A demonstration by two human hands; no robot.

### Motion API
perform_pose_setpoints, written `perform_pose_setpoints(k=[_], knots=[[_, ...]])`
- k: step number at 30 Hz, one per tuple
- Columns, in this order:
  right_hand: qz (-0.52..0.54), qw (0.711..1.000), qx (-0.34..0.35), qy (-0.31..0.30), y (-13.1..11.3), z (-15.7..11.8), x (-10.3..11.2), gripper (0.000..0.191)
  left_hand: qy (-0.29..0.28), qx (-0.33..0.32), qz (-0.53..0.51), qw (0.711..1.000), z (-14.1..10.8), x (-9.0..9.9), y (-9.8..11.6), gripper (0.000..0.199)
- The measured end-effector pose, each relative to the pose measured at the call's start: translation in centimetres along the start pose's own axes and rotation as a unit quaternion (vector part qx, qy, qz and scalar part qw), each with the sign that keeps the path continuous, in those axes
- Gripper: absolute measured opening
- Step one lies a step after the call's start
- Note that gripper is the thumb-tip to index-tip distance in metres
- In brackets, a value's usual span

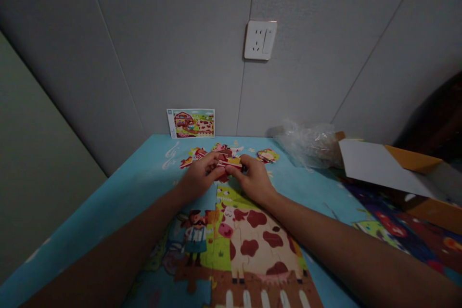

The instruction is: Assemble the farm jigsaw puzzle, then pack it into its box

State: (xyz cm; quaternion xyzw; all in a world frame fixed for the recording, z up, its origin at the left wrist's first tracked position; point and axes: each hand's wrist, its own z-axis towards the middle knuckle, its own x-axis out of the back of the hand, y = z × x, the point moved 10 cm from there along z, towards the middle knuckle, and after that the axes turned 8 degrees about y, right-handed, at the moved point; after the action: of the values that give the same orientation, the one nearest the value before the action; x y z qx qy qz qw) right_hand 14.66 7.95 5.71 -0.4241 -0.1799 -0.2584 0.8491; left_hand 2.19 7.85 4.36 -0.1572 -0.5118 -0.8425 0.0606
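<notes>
Both hands meet above the blue table cover, beyond a partly joined jigsaw puzzle (260,240) that shows a spotted cow and a figure in blue overalls. Between the fingers is a red and yellow puzzle piece (234,161). My left hand (202,173) pinches its left side, and my right hand (252,175) grips its right side with the thumb on top. Loose pieces (195,155) lie just behind the hands, partly hidden by them. Another small group of loose pieces (267,155) rests to the right of my right hand.
A picture card (193,123) leans on the wall at the back. Clear plastic wrapping (312,144) lies at the back right, beside an open box (386,166). Under the box is a dark, colourful printed surface (393,226). A socket (260,40) is on the wall.
</notes>
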Motion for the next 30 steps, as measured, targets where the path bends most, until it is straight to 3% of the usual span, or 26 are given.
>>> perform_pose_setpoints(k=[8, 17, 23, 30], knots=[[0.026, 0.999, -0.007, -0.033, -0.2, -0.2, -0.6, 0.028, 0.052, -0.005, 0.042, 0.998, 0.3, 1.2, -0.1, 0.014], [0.063, 0.997, -0.022, -0.047, 0.0, -0.2, -0.8, 0.031, 0.071, 0.024, -0.001, 0.997, 0.3, 1.6, 0.2, 0.013], [0.073, 0.996, -0.049, -0.019, 0.5, -0.1, -0.2, 0.030, 0.067, 0.039, -0.028, 0.997, 0.2, 1.8, -0.1, 0.017], [0.064, 0.995, -0.069, 0.026, 1.4, 0.1, 0.5, 0.032, 0.153, 0.042, 0.026, 0.987, 0.4, 3.8, -0.8, 0.025]])
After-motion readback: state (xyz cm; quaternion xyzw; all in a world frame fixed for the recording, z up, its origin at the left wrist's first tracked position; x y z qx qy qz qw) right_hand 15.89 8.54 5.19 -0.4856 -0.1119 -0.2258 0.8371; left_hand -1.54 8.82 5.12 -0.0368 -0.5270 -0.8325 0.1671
